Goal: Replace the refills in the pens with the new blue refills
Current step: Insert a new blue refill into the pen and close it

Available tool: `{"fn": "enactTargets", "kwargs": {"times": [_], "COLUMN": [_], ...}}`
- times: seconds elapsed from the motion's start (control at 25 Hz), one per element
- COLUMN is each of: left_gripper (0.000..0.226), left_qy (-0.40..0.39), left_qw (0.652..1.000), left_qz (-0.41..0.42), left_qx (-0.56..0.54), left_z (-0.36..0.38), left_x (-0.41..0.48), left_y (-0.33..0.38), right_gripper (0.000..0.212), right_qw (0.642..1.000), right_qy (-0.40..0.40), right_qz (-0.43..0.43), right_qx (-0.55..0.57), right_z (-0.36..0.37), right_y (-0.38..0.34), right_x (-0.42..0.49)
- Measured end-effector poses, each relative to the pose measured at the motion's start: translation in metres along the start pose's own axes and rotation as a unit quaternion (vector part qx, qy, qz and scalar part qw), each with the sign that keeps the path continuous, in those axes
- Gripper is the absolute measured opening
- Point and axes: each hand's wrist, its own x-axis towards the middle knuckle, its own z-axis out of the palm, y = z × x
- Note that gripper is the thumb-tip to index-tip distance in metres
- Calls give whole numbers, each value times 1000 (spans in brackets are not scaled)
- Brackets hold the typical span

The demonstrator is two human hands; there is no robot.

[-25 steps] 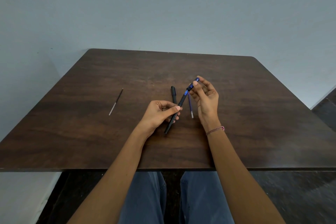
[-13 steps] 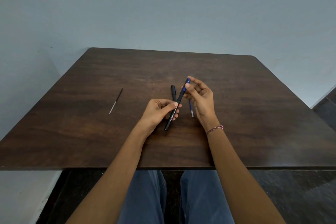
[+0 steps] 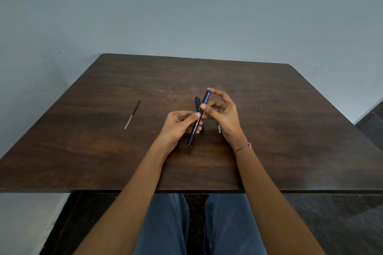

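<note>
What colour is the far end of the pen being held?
Blue with white lettering; the rest of the pen is black. The head view shows it.

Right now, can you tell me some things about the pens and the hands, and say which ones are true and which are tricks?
1. The left hand and the right hand both hold the same pen. True.
2. The thin refill on the left is pinched in a hand. False: it lies alone on the table, and neither hand touches it.
3. A second black pen lies on the table just behind the held one. True.
4. The bracelet is on the left wrist. False: it is on the right wrist.
</note>
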Motion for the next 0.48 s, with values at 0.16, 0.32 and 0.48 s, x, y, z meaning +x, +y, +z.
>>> {"fn": "enactTargets", "kwargs": {"times": [0.16, 0.32, 0.48], "left_gripper": [14, 12, 18], "left_qy": [-1, -13, -25], "left_qw": [1000, 1000, 999], "left_qz": [7, 4, 9], "left_qx": [-9, -13, -26], "left_z": [0, -1, 0], "left_x": [1, 2, 1], "left_y": [-2, -2, -2], "right_gripper": [60, 58, 54], "right_qw": [999, 999, 988], "right_qy": [-11, 19, 152], "right_qz": [-8, -17, -15], "right_qx": [-32, -40, -23], "right_z": [0, -2, -9], "right_y": [0, 1, 2], "right_x": [0, 2, 6]}}
